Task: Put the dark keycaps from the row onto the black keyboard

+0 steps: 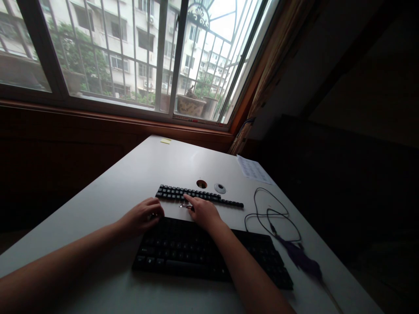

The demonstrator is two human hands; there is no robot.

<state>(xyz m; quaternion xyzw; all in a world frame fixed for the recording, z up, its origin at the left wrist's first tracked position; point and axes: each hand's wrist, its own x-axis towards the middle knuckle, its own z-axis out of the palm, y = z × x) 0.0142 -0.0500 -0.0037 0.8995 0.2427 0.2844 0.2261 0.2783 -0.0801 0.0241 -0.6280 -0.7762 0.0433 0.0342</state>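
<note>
A black keyboard (pixel 183 267) lies on the white table in front of me; its upper part is dark and partly covered by my arm. Beyond it, loose black keycaps (pixel 170 192) are lined up in rows. My right hand (pixel 205 213) is over the gap between them, its index finger stretched onto the nearer keycaps. A small shiny metal tool, which looks like a wire keycap puller (pixel 183 206), sticks out from under its thumb side. Near the keyboard's upper left corner, my left hand (pixel 146 214) is closed with curled fingers; what they hold, if anything, is hidden.
Right of the keyboard lie a looped black cable (pixel 278 213) and a dark purple item (pixel 304 261). Farther back are a round table hole (pixel 201 184), a grey ring-shaped cover (pixel 220 188), a printed sheet (pixel 253 169) and yellow sticky notes (pixel 166 141). A barred window is behind the table.
</note>
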